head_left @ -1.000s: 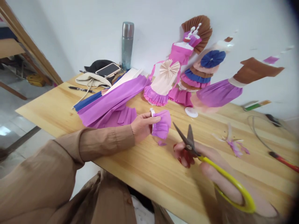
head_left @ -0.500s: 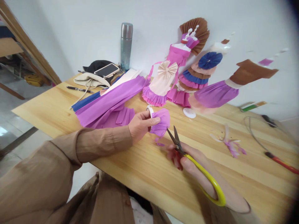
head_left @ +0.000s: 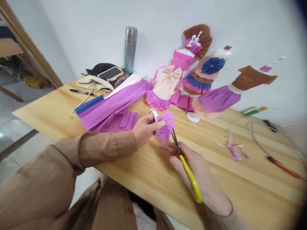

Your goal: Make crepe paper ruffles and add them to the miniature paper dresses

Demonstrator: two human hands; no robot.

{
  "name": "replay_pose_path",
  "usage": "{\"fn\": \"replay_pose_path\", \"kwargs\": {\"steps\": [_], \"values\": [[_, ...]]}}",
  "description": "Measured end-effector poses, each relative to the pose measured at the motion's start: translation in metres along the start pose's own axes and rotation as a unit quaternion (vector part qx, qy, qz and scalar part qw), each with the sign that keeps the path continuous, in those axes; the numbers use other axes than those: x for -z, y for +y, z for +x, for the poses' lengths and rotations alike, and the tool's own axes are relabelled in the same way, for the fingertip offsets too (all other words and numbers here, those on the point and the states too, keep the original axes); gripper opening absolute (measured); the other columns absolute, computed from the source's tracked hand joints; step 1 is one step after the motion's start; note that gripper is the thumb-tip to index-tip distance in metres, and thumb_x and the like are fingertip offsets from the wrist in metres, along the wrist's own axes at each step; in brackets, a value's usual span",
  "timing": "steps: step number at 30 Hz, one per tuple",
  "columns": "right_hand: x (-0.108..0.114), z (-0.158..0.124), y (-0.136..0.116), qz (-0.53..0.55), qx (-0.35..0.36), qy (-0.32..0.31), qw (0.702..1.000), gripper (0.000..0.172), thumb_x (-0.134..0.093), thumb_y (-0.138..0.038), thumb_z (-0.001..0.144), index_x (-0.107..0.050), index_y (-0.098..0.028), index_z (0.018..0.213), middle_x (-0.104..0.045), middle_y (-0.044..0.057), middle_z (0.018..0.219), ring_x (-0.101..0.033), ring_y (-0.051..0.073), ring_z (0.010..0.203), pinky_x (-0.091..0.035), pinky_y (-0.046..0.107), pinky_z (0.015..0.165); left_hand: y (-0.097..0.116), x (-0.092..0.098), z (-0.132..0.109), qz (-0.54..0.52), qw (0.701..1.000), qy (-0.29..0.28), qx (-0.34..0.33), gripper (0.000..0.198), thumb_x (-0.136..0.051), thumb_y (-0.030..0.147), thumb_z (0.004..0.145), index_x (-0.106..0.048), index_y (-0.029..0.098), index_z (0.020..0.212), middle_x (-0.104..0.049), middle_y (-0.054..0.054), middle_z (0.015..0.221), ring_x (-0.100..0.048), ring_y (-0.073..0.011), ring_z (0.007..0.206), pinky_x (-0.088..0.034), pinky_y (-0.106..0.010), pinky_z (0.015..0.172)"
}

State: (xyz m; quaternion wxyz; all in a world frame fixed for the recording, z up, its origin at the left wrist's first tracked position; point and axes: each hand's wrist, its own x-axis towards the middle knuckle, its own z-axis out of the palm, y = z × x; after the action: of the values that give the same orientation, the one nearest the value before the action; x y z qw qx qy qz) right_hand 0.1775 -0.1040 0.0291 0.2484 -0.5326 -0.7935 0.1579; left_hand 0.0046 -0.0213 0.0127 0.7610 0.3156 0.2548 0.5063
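Note:
My left hand (head_left: 146, 129) is closed around a white ring (head_left: 153, 112), which looks like a roll of tape, and a gathered piece of purple crepe paper (head_left: 166, 123). A narrow purple strip (head_left: 164, 145) dangles from the paper's lower edge. In my right hand (head_left: 192, 163) are yellow-handled scissors (head_left: 188, 172), their dark blades nearly together and pointing up at the paper's right edge. Whether the tips touch the paper I cannot tell. A long folded purple sheet (head_left: 112, 105) lies on the table behind my left forearm.
Three paper-dressed figures (head_left: 174, 83) stand along the wall. Left of them are a steel bottle (head_left: 130, 48), a phone (head_left: 110, 73), a cloth bag (head_left: 94, 83) and a pen (head_left: 82, 92). Paper scraps (head_left: 233, 150), a white disc (head_left: 193, 117) and a red-handled corded tool (head_left: 285, 167) lie to the right.
My right hand has turned the scissors more upright and their blades have come closer together. My left hand keeps the purple paper in nearly the same place.

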Motion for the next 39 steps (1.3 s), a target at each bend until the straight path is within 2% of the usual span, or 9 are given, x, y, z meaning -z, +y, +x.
{"fn": "replay_pose_path", "kwargs": {"steps": [3,8,16,21,28,39], "values": [[-0.004,0.003,-0.003,-0.007,-0.004,0.016,1.0,0.052,-0.039,-0.065,0.095,-0.06,-0.017,0.094,-0.07,0.008,0.074,-0.067,0.021,0.06,-0.048,0.031,0.053,-0.001,-0.001,-0.002,0.011,1.0,-0.011,0.001,0.034,-0.089,0.033,0.06,-0.071,0.011,0.078,-0.07,-0.003,0.074,-0.065,-0.0128,0.069,-0.05,-0.03,0.073],[-0.004,0.008,-0.007,0.067,0.002,0.021,0.997,0.053,-0.038,-0.066,0.095,-0.059,-0.017,0.093,-0.068,0.007,0.074,-0.064,0.018,0.06,-0.048,0.03,0.055,-0.002,-0.001,-0.003,0.014,1.0,-0.025,0.004,0.042,-0.09,0.038,0.057,-0.071,0.011,0.083,-0.072,-0.004,0.077,-0.066,-0.0149,0.071,-0.051,-0.032,0.073],[-0.013,0.006,-0.001,0.188,-0.021,-0.008,0.982,0.054,-0.034,-0.065,0.097,-0.058,-0.018,0.105,-0.063,0.005,0.076,-0.062,0.021,0.073,-0.048,0.034,0.065,-0.004,-0.001,-0.002,0.034,0.999,-0.029,-0.021,0.039,-0.09,0.039,0.058,-0.07,0.012,0.078,-0.069,-0.001,0.07,-0.062,-0.0101,0.064,-0.049,-0.027,0.067],[-0.013,0.005,-0.001,0.202,-0.025,-0.003,0.979,0.056,-0.032,-0.068,0.095,-0.058,-0.019,0.098,-0.063,0.005,0.074,-0.061,0.021,0.074,-0.048,0.036,0.067,-0.004,-0.001,-0.003,0.035,0.998,-0.036,-0.023,0.037,-0.089,0.039,0.06,-0.071,0.013,0.08,-0.07,0.0,0.072,-0.062,-0.0099,0.065,-0.049,-0.027,0.068],[-0.018,0.006,-0.002,0.209,-0.045,0.002,0.977,0.062,-0.032,-0.072,0.093,-0.059,-0.019,0.105,-0.06,0.005,0.073,-0.06,0.022,0.071,-0.049,0.035,0.064,-0.005,-0.001,-0.004,0.034,0.999,-0.025,-0.025,0.034,-0.089,0.034,0.06,-0.072,0.013,0.08,-0.07,-0.001,0.073,-0.062,-0.0104,0.067,-0.048,-0.028,0.071],[-0.019,0.003,-0.001,0.228,-0.06,-0.003,0.972,0.057,-0.033,-0.071,0.093,-0.058,-0.02,0.097,-0.057,0.003,0.065,-0.059,0.021,0.066,-0.046,0.033,0.058,-0.006,-0.002,-0.005,0.028,0.999,-0.017,0.005,0.04,-0.09,0.036,0.057,-0.072,0.012,0.083,-0.07,-0.002,0.076,-0.063,-0.0108,0.069,-0.048,-0.028,0.07]]}}
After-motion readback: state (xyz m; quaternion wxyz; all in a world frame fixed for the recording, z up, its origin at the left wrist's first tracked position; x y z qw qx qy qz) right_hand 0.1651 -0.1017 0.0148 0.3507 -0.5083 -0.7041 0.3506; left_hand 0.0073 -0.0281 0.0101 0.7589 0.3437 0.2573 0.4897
